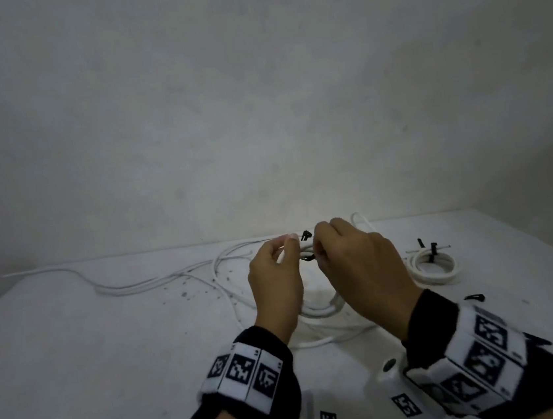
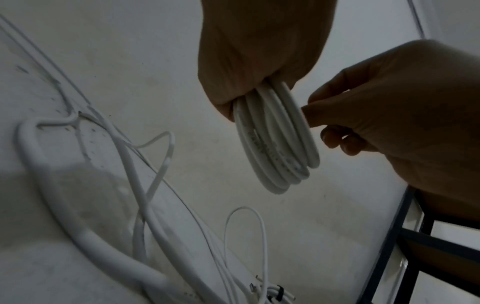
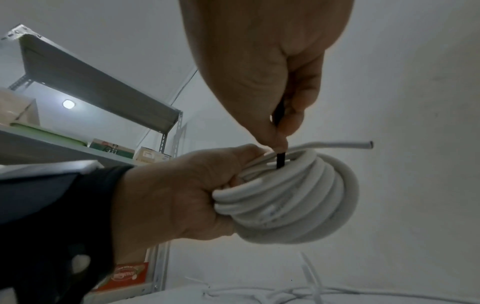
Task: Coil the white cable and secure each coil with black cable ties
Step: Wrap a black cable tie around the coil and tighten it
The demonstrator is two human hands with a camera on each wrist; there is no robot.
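My left hand (image 1: 286, 246) grips a small coil of white cable (image 3: 285, 197), holding it up above the table; its loops hang from my fingers (image 2: 249, 82). My right hand (image 1: 322, 245) pinches a black cable tie (image 3: 280, 160) that runs down into the top of the coil, next to the cable's free cut end (image 3: 363, 145). Two bits of the black tie (image 1: 305, 235) stick out between my hands. Most of the coil is hidden behind my hands in the head view.
A finished coil (image 1: 434, 262) bound with a black tie lies at the right on the white table (image 1: 111, 348). A spare black tie (image 1: 474, 297) lies nearer me. Loose white cables (image 1: 132, 286) sprawl at the left and centre. A metal shelf (image 3: 91, 82) stands at the side.
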